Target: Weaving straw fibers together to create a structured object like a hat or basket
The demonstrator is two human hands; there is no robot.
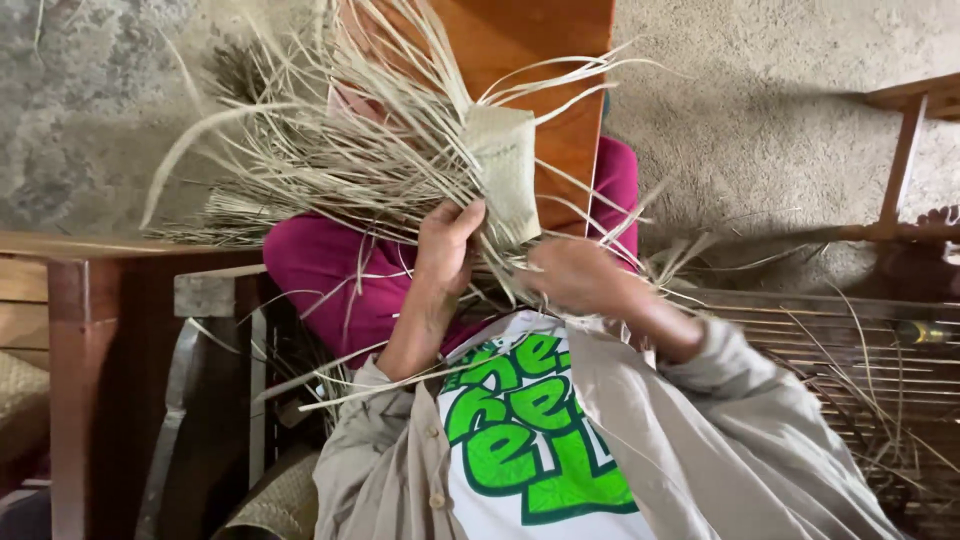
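The left hand point(447, 240) grips the small woven panel point(503, 170) at its lower edge, above the lap, while the blurred right hand point(575, 275) (its grasp I cannot tell) should pull each loose strip point(330, 160) tight and flat
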